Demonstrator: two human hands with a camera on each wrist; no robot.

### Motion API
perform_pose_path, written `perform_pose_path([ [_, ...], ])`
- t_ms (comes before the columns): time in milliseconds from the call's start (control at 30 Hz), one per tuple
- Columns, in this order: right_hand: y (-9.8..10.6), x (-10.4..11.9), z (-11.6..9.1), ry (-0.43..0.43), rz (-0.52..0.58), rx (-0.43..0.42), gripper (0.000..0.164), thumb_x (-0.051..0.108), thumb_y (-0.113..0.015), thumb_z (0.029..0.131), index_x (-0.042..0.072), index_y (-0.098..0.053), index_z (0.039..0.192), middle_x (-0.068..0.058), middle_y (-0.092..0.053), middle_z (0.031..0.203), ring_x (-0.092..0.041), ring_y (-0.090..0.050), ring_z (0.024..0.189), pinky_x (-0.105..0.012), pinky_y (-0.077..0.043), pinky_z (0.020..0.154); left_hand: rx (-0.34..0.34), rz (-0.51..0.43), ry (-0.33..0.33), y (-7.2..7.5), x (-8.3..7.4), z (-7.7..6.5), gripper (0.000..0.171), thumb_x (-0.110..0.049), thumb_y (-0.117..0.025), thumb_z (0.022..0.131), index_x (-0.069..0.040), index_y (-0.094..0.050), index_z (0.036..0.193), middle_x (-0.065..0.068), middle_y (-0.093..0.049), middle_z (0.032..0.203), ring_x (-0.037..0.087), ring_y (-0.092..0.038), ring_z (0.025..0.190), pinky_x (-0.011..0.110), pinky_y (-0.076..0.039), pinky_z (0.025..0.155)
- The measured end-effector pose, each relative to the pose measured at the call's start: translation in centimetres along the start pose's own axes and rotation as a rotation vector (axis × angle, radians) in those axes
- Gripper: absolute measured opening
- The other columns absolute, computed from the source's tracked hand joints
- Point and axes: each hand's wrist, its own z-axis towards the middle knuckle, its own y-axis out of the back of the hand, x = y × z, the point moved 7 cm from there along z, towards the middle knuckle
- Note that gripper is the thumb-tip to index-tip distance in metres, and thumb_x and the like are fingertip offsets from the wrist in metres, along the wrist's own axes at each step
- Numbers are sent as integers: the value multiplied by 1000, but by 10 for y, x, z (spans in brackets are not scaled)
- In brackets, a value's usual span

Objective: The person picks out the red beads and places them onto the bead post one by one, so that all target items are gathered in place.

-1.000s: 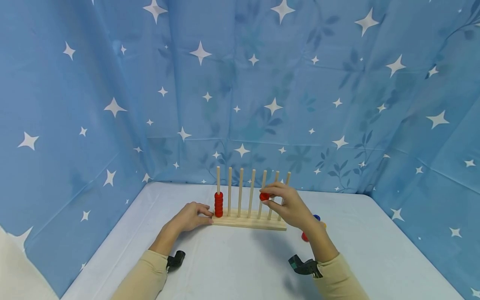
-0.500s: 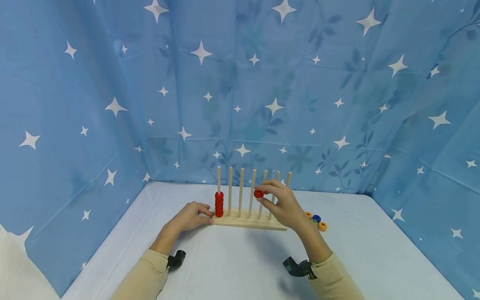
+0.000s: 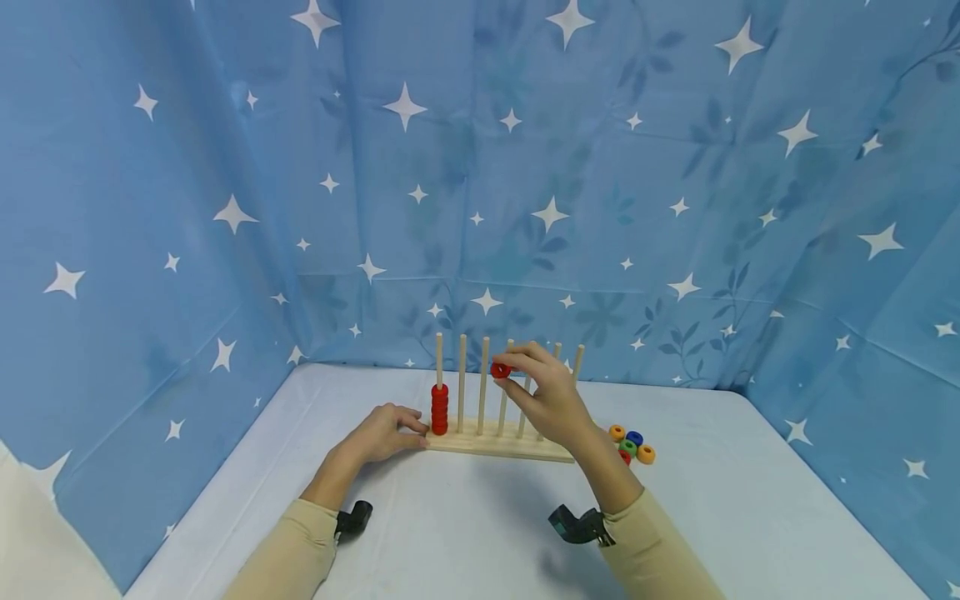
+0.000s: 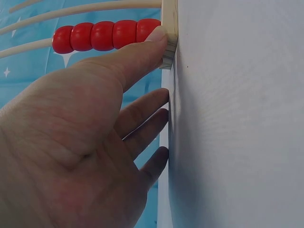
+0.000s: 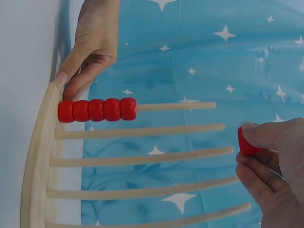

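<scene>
A long wooden peg stand point(image 3: 491, 444) with a row of upright pegs sits on the table. Its leftmost peg carries a stack of several red beads point(image 3: 439, 410). My left hand point(image 3: 382, 433) pinches the left end of the base, thumb in front and index finger behind; its other fingertips touch the table in the left wrist view. Between thumb and fingers my right hand point(image 3: 551, 404) holds one red bead point(image 5: 247, 142), near peg-top height and apart from the pegs. In the right wrist view that bead is off the tips of the second and third pegs.
Loose beads lie right of the stand: two orange ones point(image 3: 646, 454), a blue bead point(image 3: 634, 438), a green bead point(image 3: 628, 448) and a red bead point(image 3: 625, 457) partly behind the right forearm. A blue star-patterned curtain point(image 3: 480, 167) surrounds the white table point(image 3: 450, 525).
My right hand has moved left and slightly up with the red bead, from beside the right-hand pegs toward the middle ones. The loose beads have come into view. The left hand stays put.
</scene>
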Motion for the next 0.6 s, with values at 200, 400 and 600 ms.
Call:
perform_pose_path([
  [200,-5,8,12,31,7,-18,36,-4,-75,91,6,-74,126,-7,-70,117,-23,-68,107,-39,-61,86,4,22,-11,0,0,0,21,-23,-86,86,-15,-85,106,17,-70,135,41,-58,135,59,-42,114],
  [400,-8,13,22,47,-5,-36,33,-3,-75,92,5,-74,124,-8,-69,117,-23,-68,106,-40,-61,88,5,22,5,-1,0,-1,20,-21,-86,86,-15,-85,105,17,-69,136,42,-57,135,60,-42,114],
  [600,-10,15,32,58,-28,-77,29,1,-74,94,4,-74,122,-9,-69,117,-22,-69,103,-36,-61,84,-7,3,34,-1,1,0,18,-20,-86,86,-17,-86,103,15,-69,136,40,-57,137,59,-41,116],
])
